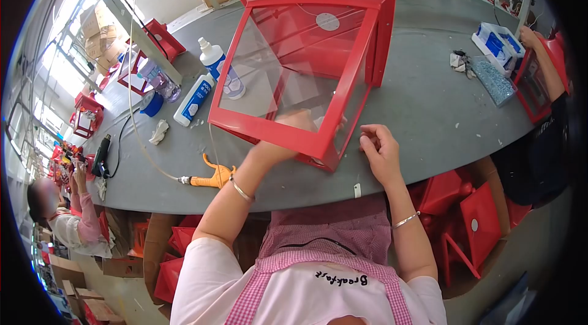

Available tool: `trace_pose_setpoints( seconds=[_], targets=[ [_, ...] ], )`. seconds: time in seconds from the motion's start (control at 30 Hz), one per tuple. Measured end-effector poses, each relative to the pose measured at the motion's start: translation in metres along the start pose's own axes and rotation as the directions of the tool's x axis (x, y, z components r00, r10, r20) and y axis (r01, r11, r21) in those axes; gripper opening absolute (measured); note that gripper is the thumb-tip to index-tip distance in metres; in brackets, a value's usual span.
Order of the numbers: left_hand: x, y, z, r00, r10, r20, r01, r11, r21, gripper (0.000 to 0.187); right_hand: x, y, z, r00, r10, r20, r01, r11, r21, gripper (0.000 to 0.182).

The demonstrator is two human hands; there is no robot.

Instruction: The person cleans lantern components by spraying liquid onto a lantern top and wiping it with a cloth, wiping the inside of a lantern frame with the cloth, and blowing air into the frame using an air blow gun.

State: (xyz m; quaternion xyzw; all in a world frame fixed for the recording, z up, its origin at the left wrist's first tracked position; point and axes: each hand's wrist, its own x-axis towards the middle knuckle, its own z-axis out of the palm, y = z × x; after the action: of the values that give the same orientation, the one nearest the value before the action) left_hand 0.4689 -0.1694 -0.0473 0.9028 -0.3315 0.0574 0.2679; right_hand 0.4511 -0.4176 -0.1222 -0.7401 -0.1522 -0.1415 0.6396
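The red lantern (345, 98) seems tilted, by the middle of the table's (441, 110) near edge. The left hand (298, 120) reaches inside; whether its fingers grip cannot be told. The right hand (383, 150), just beside the lantern, has loosely bent fingers, slightly apart. An uneven push might tip the lantern toward the white bottle (195, 101).

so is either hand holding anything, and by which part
The right hand holds nothing visible. The left hand reaches inside the red frame; whether it grips any part there cannot be told.
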Motion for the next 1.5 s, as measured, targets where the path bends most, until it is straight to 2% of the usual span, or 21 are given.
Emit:
trace_pose_setpoints(
  seconds=[0.03, 0.1, 0.13, 0.23, 0.27, 0.37, 0.4, 0.5, 0.53, 0.63, 0.8, 0.9, 0.93, 1.03, 1.07, 1.13, 1.17, 1.2, 1.27, 1.37, 1.5],
  targets=[
    [0.003, -0.004, -0.010, 1.000, 0.002, 0.000, -0.002, 1.000, 0.002, 0.019, -0.001, 0.001, 0.001, 1.000, 0.002, -0.002, -0.002, 1.000, -0.003, 0.020],
    [0.012, -0.009, -0.025, 0.988, -0.128, -0.088, 0.155, 0.824, 0.544, 0.019, -0.001, 0.001, 0.000, 1.000, 0.006, -0.007, -0.006, 1.000, -0.011, 0.019],
    [0.015, -0.006, -0.026, 0.988, -0.127, -0.087, 0.153, 0.825, 0.544, 0.019, -0.002, 0.000, -0.001, 1.000, 0.006, -0.009, -0.006, 1.000, -0.012, 0.019],
    [0.025, 0.005, -0.022, 0.888, 0.069, -0.455, 0.255, 0.748, 0.613, 0.019, -0.002, -0.002, -0.001, 1.000, 0.007, 0.000, -0.007, 1.000, 0.013, 0.018],
    [0.025, 0.007, -0.017, 0.889, 0.070, -0.453, 0.254, 0.747, 0.615, 0.019, -0.003, -0.002, -0.001, 1.000, 0.007, -0.001, -0.007, 1.000, 0.016, 0.018],
    [0.018, 0.012, 0.006, 0.967, 0.227, -0.112, -0.198, 0.953, 0.230, 0.017, -0.002, -0.001, -0.004, 0.999, -0.001, 0.038, 0.002, 1.000, -0.031, 0.019],
    [0.017, 0.016, 0.007, 0.967, 0.232, -0.108, -0.202, 0.952, 0.229, 0.017, -0.001, -0.001, -0.004, 0.999, 0.000, 0.033, 0.001, 0.999, -0.032, 0.019],
    [0.014, 0.028, 0.005, 0.989, -0.085, -0.118, 0.053, 0.967, -0.250, 0.018, -0.002, -0.002, -0.003, 0.999, 0.015, 0.049, -0.015, 1.000, -0.011, 0.018],
    [0.015, 0.028, 0.002, 0.989, -0.087, -0.118, 0.054, 0.966, -0.253, 0.018, -0.002, -0.003, -0.004, 0.999, 0.017, 0.051, -0.017, 1.000, -0.013, 0.018],
    [0.025, 0.022, -0.012, 0.975, 0.171, -0.142, -0.185, 0.979, -0.090, 0.017, -0.001, -0.004, -0.003, 0.999, 0.017, 0.052, -0.016, 0.999, -0.035, 0.018],
    [0.038, 0.004, 0.007, 0.989, 0.118, -0.091, -0.132, 0.978, -0.164, 0.018, 0.000, -0.006, -0.003, 0.999, 0.020, 0.045, -0.019, 1.000, -0.013, 0.018],
    [0.061, -0.012, 0.024, 0.998, 0.036, -0.044, -0.024, 0.968, 0.250, 0.017, 0.000, -0.004, -0.002, 0.998, 0.030, 0.059, -0.027, 0.998, -0.052, 0.018],
    [0.066, -0.027, 0.028, 0.998, 0.035, -0.044, -0.023, 0.969, 0.244, 0.017, -0.001, -0.004, -0.002, 0.998, 0.034, 0.061, -0.031, 0.998, -0.056, 0.018],
    [0.099, -0.092, 0.046, 0.935, 0.134, -0.327, -0.114, 0.990, 0.081, 0.017, -0.001, -0.005, -0.003, 0.999, 0.024, 0.049, -0.022, 0.999, -0.049, 0.018],
    [0.110, -0.110, 0.047, 0.933, 0.139, -0.331, -0.120, 0.990, 0.077, 0.017, 0.000, -0.005, -0.005, 0.999, 0.023, 0.046, -0.020, 0.998, -0.057, 0.018],
    [0.120, -0.139, 0.045, 0.916, -0.288, -0.278, 0.384, 0.831, 0.402, 0.016, 0.000, -0.004, -0.006, 0.999, 0.027, 0.041, -0.025, 0.999, -0.041, 0.018],
    [0.111, -0.142, 0.039, 0.914, -0.296, -0.279, 0.391, 0.829, 0.400, 0.016, -0.001, -0.003, -0.005, 0.998, 0.031, 0.046, -0.030, 0.999, -0.026, 0.018],
    [0.099, -0.145, 0.033, 0.892, -0.218, -0.395, 0.400, 0.787, 0.470, 0.016, -0.001, -0.004, -0.005, 0.998, 0.034, 0.058, -0.033, 0.999, -0.023, 0.018],
    [0.079, -0.128, 0.027, 0.856, -0.137, -0.498, 0.427, 0.729, 0.535, 0.016, 0.001, -0.006, -0.005, 0.997, 0.041, 0.072, -0.039, 0.999, -0.032, 0.018],
    [0.040, -0.070, 0.028, 0.849, -0.293, -0.439, 0.516, 0.637, 0.573, 0.018, 0.001, -0.005, -0.004, 0.996, 0.048, 0.078, -0.047, 0.999, -0.019, 0.018],
    [-0.021, 0.006, 0.022, 0.968, -0.158, -0.197, 0.207, 0.942, 0.264, 0.021, 0.003, -0.003, -0.005, 0.997, 0.046, 0.062, -0.046, 0.999, 0.001, 0.017]
  ],
)
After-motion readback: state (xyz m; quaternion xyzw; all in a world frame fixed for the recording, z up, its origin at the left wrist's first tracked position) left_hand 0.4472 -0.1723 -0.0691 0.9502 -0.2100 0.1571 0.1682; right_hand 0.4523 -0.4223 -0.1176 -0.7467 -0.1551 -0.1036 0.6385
